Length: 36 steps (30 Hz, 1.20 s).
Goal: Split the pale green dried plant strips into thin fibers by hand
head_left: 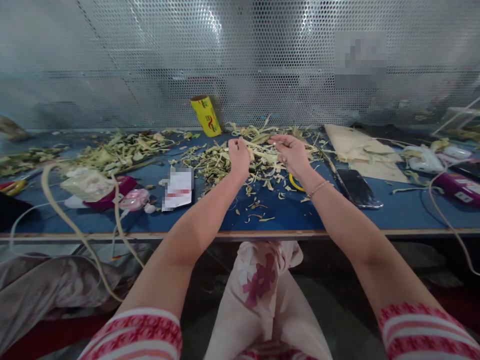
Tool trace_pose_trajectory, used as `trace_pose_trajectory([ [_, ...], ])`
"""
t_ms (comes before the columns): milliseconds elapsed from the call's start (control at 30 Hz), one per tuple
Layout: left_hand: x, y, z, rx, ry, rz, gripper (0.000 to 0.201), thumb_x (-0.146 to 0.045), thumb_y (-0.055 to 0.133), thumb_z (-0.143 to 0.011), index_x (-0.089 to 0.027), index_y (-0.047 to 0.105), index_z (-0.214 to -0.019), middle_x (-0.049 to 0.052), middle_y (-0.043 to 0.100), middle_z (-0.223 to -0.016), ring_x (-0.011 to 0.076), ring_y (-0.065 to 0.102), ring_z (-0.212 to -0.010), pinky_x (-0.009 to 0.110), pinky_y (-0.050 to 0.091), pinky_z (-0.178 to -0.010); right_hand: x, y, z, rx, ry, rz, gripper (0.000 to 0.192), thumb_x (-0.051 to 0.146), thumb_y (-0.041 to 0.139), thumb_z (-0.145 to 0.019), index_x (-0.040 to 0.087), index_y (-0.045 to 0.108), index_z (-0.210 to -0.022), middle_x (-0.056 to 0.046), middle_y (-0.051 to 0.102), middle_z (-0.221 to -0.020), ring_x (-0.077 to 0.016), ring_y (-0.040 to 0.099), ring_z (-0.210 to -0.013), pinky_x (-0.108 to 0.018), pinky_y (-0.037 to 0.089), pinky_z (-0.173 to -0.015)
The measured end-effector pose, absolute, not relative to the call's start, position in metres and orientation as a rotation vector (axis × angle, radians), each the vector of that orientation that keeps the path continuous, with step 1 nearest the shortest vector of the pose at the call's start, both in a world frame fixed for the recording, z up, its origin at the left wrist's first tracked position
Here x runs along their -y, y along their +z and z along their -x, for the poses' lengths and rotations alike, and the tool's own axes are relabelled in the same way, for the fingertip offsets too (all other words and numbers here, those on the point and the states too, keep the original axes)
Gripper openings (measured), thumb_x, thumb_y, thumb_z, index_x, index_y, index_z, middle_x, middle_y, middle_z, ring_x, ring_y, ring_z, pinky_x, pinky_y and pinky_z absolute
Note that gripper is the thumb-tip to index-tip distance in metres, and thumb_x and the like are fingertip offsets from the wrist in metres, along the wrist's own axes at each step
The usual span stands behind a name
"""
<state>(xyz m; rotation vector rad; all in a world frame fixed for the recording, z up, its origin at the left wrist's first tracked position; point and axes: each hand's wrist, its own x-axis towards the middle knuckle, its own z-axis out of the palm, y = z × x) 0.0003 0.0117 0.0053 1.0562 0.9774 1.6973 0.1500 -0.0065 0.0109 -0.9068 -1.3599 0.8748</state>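
Observation:
My left hand [239, 156] is closed, fingertips pinched at one end of a pale strip of dried leaf [262, 153]. Opposite it, my right hand [292, 154] has thumb and forefinger pressed together, with a bracelet on the wrist. What lies between those fingertips is too small to make out against the leaves. Both hands are over a loose heap of dried, yellow-green leaf scraps [213, 162] on the blue tabletop [221, 212]. A yellow ring [296, 184], partly covered by my right forearm, lies at the heap's near side.
A yellow cardboard tube [207, 116] leans by the perforated metal wall [255, 60]. More leaves [123, 150] spread leftward. A phone [358, 189] and brown paper sheets [363, 147] lie right. A white card [179, 189], a purple device [112, 192] and a looping hose [75, 225] are left.

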Motion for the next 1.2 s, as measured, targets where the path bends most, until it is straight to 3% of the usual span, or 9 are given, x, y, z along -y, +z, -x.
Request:
trace_pose_trajectory([
  [267,-0.012,0.012,-0.005,-1.012,1.781,-0.875,0.035,-0.052,0.05,-0.089,-0.022,0.036,-0.079,-0.01,0.031,-0.056,0.0048,0.027,-0.041,0.024,0.021,-0.045,0.016,0.017,-0.147,1.405,0.96,0.831,0.026,0.038,0.07,-0.071,0.022,0.066,-0.091,-0.004,0.071,-0.091,-0.005,0.036,-0.047,-0.023,0.031,-0.041],
  [433,-0.008,0.01,-0.004,-0.804,1.565,-0.894,0.04,-0.055,0.055,-0.086,-0.022,0.036,-0.072,-0.01,0.029,-0.049,0.0043,0.027,-0.037,0.022,0.019,-0.04,0.012,0.017,-0.155,1.392,0.906,0.84,0.027,0.04,0.07,-0.073,0.023,0.066,-0.095,-0.004,0.071,-0.099,-0.0058,0.04,-0.049,-0.023,0.033,-0.04],
  [633,0.001,0.008,-0.012,-0.7,1.123,-0.88,0.045,-0.061,0.058,-0.08,-0.019,0.047,-0.068,-0.003,0.05,-0.049,0.0042,0.035,-0.036,0.022,0.027,-0.037,0.008,0.014,-0.162,1.407,0.846,0.832,0.029,0.042,0.068,-0.077,0.024,0.066,-0.1,-0.004,0.07,-0.104,-0.0064,0.042,-0.051,-0.023,0.035,-0.041],
  [833,0.008,0.004,-0.018,-0.765,1.097,-1.103,0.036,-0.047,0.069,-0.078,-0.017,0.05,-0.07,-0.003,0.058,-0.054,0.0023,0.04,-0.038,0.017,0.029,-0.038,0.002,0.009,-0.164,1.542,0.806,0.795,0.032,0.049,0.063,-0.081,0.025,0.065,-0.102,-0.003,0.068,-0.097,-0.0048,0.038,-0.047,-0.023,0.035,-0.043],
  [967,0.003,-0.002,-0.018,-0.815,1.217,-1.249,0.037,-0.047,0.066,-0.081,-0.017,0.048,-0.069,-0.003,0.058,-0.055,0.0029,0.044,-0.04,0.017,0.034,-0.042,0.0,0.006,-0.164,1.713,0.651,0.887,0.03,0.049,0.056,-0.086,0.024,0.063,-0.102,-0.003,0.064,-0.092,-0.0072,0.045,-0.05,-0.026,0.042,-0.05],
  [1133,-0.004,-0.005,-0.016,-0.854,1.304,-1.35,0.035,-0.048,0.066,-0.08,-0.017,0.053,-0.069,-0.001,0.06,-0.055,0.0049,0.048,-0.044,0.019,0.039,-0.046,0.0,0.005,-0.161,1.855,0.33,0.985,0.017,0.032,0.052,-0.088,0.018,0.06,-0.094,-0.006,0.061,-0.091,-0.0172,0.056,-0.082,-0.034,0.047,-0.078],
  [1200,-0.003,-0.004,-0.015,-0.854,1.31,-1.384,0.036,-0.05,0.065,-0.08,-0.016,0.054,-0.07,-0.001,0.06,-0.056,0.0055,0.048,-0.045,0.019,0.04,-0.047,0.002,0.005,-0.159,1.864,0.293,1.012,0.013,0.028,0.05,-0.088,0.018,0.058,-0.091,-0.006,0.06,-0.087,-0.0177,0.056,-0.083,-0.034,0.046,-0.08],
])
